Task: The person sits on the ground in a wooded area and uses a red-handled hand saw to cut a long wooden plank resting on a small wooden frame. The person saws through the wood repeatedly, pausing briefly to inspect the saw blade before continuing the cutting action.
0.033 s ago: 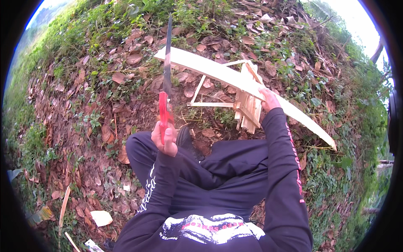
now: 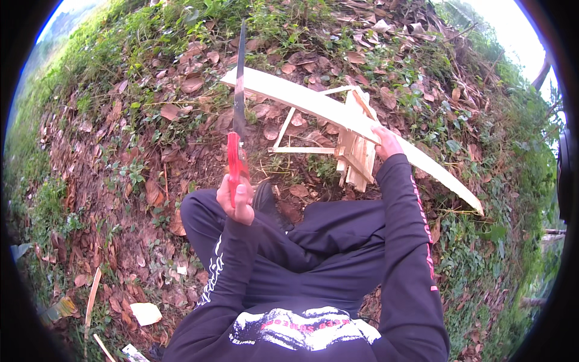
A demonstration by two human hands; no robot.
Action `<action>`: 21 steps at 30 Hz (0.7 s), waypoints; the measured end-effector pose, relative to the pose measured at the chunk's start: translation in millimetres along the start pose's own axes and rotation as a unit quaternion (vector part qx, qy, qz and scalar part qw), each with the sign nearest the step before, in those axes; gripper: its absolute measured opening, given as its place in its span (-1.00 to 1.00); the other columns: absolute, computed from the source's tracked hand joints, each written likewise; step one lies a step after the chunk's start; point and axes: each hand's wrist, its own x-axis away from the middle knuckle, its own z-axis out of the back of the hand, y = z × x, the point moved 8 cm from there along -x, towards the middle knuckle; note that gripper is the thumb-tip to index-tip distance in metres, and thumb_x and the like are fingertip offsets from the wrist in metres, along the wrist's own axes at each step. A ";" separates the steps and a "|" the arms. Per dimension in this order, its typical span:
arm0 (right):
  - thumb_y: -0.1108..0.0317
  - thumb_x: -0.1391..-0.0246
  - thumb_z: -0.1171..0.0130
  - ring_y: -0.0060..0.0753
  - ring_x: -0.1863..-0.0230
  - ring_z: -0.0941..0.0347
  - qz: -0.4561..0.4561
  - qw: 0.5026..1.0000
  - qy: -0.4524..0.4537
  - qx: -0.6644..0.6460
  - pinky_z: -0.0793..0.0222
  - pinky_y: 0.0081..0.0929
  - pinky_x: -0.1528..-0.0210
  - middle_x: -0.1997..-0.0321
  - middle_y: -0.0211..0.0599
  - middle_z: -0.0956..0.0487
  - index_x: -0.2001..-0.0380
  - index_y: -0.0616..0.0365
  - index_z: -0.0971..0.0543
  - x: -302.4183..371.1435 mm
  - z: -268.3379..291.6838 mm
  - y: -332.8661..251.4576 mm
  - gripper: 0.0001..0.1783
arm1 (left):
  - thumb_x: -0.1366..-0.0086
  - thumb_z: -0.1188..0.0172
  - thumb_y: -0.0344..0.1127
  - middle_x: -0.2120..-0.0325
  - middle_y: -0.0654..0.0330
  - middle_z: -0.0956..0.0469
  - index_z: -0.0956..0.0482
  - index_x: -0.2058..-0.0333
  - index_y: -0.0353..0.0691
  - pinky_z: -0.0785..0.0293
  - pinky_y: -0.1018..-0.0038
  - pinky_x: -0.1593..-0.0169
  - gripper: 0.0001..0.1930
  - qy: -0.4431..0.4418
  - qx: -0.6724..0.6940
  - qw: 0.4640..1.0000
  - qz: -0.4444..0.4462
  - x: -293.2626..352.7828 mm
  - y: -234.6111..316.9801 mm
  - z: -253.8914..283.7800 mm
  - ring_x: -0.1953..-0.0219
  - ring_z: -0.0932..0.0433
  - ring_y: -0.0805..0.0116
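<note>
My left hand (image 2: 236, 200) is closed around the red handle of a hand saw (image 2: 234, 154). The saw's dark blade points up and away from me, crossing in front of the left end of a long pale wooden board (image 2: 301, 101) in this view. Whether blade and board touch, I cannot tell. My right hand (image 2: 387, 145) grips the board's near edge, right of its middle; some fingers are hidden. Under the board lies a stack of short wood pieces (image 2: 359, 163), with thin wooden strips (image 2: 304, 150) reaching out to its left.
I sit with crossed legs (image 2: 289, 235) on leaf-littered ground. A dark shoe (image 2: 265, 199) shows beside the left hand. At lower left lie a thin wood strip (image 2: 92, 298) and a pale flat scrap (image 2: 146, 313). Green plants (image 2: 90, 72) grow around.
</note>
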 end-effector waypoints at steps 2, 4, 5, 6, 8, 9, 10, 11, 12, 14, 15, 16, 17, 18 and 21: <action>0.60 0.25 -0.08 -0.04 -0.16 -0.40 0.003 1.000 -0.005 -0.009 -0.29 -0.28 -0.24 -0.08 -0.07 -0.52 0.00 0.18 -0.53 0.1 4.8 2.4 -0.42 | -0.25 -0.10 -0.13 0.77 0.34 -0.23 -0.35 0.46 -0.33 -0.03 0.62 0.64 -0.67 0.003 0.004 1.000 -0.001 0.4 -0.8 0.0 0.74 -0.17 0.62; 0.58 0.26 -0.10 -0.03 -0.13 -0.43 -0.009 1.000 -0.012 -0.023 -0.29 -0.29 -0.23 -0.04 -0.06 -0.54 0.04 0.17 -0.55 -7.1 10.9 7.8 -0.45 | -0.24 -0.10 -0.14 0.76 0.34 -0.24 -0.36 0.44 -0.34 -0.03 0.62 0.64 -0.68 0.002 0.009 1.000 -0.001 -0.2 -2.1 -0.3 0.73 -0.17 0.62; 0.57 0.28 -0.11 0.01 -0.08 -0.47 -0.034 0.999 -0.025 -0.007 -0.33 -0.27 -0.20 0.00 -0.05 -0.57 0.07 0.16 -0.59 -11.5 12.2 12.0 -0.46 | -0.25 -0.10 -0.14 0.75 0.34 -0.24 -0.34 0.44 -0.33 -0.03 0.63 0.64 -0.68 0.008 0.016 1.000 0.001 -0.3 -2.3 -1.0 0.73 -0.16 0.62; 0.57 0.28 -0.11 0.02 -0.07 -0.47 -0.033 0.999 -0.027 -0.008 -0.34 -0.26 -0.18 0.00 -0.05 -0.58 0.07 0.15 -0.59 -12.1 14.8 12.1 -0.46 | -0.26 -0.09 -0.15 0.75 0.34 -0.23 -0.34 0.44 -0.32 -0.03 0.64 0.64 -0.69 0.005 0.012 1.000 -0.003 -0.1 -2.2 -1.6 0.73 -0.16 0.62; 0.57 0.28 -0.11 0.05 -0.04 -0.49 -0.030 0.999 -0.031 -0.009 -0.37 -0.24 -0.16 0.01 -0.04 -0.59 0.07 0.14 -0.61 -14.6 20.6 5.8 -0.45 | -0.27 -0.08 -0.15 0.75 0.34 -0.22 -0.33 0.45 -0.30 -0.02 0.64 0.64 -0.69 0.001 0.005 1.000 -0.014 -0.7 -1.9 0.9 0.72 -0.14 0.63; 0.61 0.24 -0.09 0.01 -0.05 -0.49 -0.022 0.999 -0.035 -0.010 -0.38 -0.28 -0.17 -0.01 -0.01 -0.58 0.03 0.13 -0.60 -16.9 19.7 4.4 -0.44 | -0.29 -0.06 -0.17 0.75 0.34 -0.21 -0.31 0.46 -0.28 -0.02 0.63 0.64 -0.71 0.001 0.007 1.000 -0.013 -1.3 -3.3 1.9 0.72 -0.13 0.62; 0.59 0.25 -0.10 0.02 -0.05 -0.49 -0.020 0.999 -0.032 -0.011 -0.38 -0.27 -0.16 0.00 -0.02 -0.58 0.04 0.14 -0.60 -16.8 20.2 6.6 -0.44 | -0.29 -0.06 -0.18 0.75 0.34 -0.21 -0.31 0.46 -0.28 -0.02 0.63 0.64 -0.71 -0.001 0.009 1.000 -0.014 -1.4 -3.5 0.9 0.72 -0.13 0.62; 0.57 0.26 -0.11 0.03 -0.05 -0.49 -0.017 0.999 -0.030 -0.013 -0.38 -0.26 -0.16 0.00 -0.03 -0.58 0.05 0.14 -0.61 -16.4 20.6 8.8 -0.45 | -0.30 -0.05 -0.18 0.75 0.35 -0.21 -0.32 0.45 -0.28 -0.02 0.62 0.64 -0.72 -0.002 0.010 1.000 -0.016 -1.4 -3.7 -0.1 0.72 -0.13 0.62; 0.55 0.27 -0.13 0.04 -0.04 -0.49 -0.015 0.999 -0.028 -0.015 -0.38 -0.25 -0.15 0.01 -0.04 -0.59 0.06 0.14 -0.61 -15.8 20.9 10.7 -0.45 | -0.30 -0.05 -0.19 0.75 0.35 -0.21 -0.32 0.45 -0.28 -0.02 0.62 0.64 -0.73 -0.004 0.011 1.000 -0.017 -1.5 -3.8 -0.9 0.72 -0.13 0.62; 0.53 0.28 -0.14 0.02 -0.02 -0.51 -0.044 0.998 -0.039 -0.018 -0.40 -0.26 -0.14 0.02 -0.04 -0.60 0.07 0.12 -0.62 -18.2 18.7 13.9 -0.46 | -0.30 -0.04 -0.19 0.75 0.35 -0.21 -0.32 0.45 -0.28 -0.01 0.63 0.64 -0.73 -0.006 0.008 1.000 -0.017 -1.8 -4.5 0.5 0.73 -0.14 0.62; 0.53 0.28 -0.15 0.01 -0.01 -0.51 -0.051 0.998 -0.046 -0.011 -0.40 -0.26 -0.14 0.03 -0.04 -0.60 0.07 0.11 -0.62 -16.4 17.4 14.5 -0.46 | -0.31 -0.04 -0.19 0.75 0.35 -0.21 -0.32 0.45 -0.28 -0.01 0.64 0.64 -0.73 -0.004 0.005 1.000 -0.014 0.7 -4.4 0.4 0.73 -0.14 0.62; 0.53 0.28 -0.15 0.00 -0.01 -0.52 -0.059 0.997 -0.050 -0.004 -0.40 -0.26 -0.14 0.03 -0.05 -0.60 0.07 0.10 -0.63 -16.4 17.3 17.2 -0.45 | -0.31 -0.04 -0.19 0.75 0.35 -0.21 -0.32 0.45 -0.28 0.00 0.64 0.64 -0.72 -0.003 0.005 1.000 -0.014 1.1 -4.5 -0.8 0.73 -0.13 0.63; 0.51 0.28 -0.16 -0.01 0.01 -0.53 -0.090 0.995 -0.047 -0.003 -0.41 -0.27 -0.13 0.04 -0.06 -0.61 0.06 0.08 -0.63 -14.6 16.0 22.7 -0.45 | -0.31 -0.03 -0.18 0.75 0.35 -0.21 -0.32 0.45 -0.28 0.00 0.64 0.64 -0.72 0.000 0.011 1.000 -0.011 2.0 -6.1 -1.1 0.73 -0.13 0.64; 0.51 0.28 -0.16 -0.01 0.02 -0.54 -0.079 0.996 -0.040 -0.001 -0.42 -0.27 -0.12 0.05 -0.06 -0.61 0.06 0.08 -0.63 -16.9 16.2 21.7 -0.45 | -0.31 -0.03 -0.18 0.76 0.35 -0.21 -0.32 0.45 -0.28 0.00 0.64 0.64 -0.72 -0.006 0.007 1.000 -0.017 -0.6 -6.3 -1.8 0.73 -0.13 0.64; 0.51 0.26 -0.13 -0.06 -0.03 -0.51 -0.085 0.995 -0.047 -0.003 -0.38 -0.25 -0.15 0.02 -0.08 -0.60 0.05 0.06 -0.62 -15.5 11.8 28.8 -0.45 | -0.30 -0.03 -0.17 0.77 0.35 -0.21 -0.31 0.45 -0.28 0.01 0.64 0.64 -0.72 -0.014 0.003 1.000 -0.018 -1.0 -5.8 -6.8 0.74 -0.13 0.64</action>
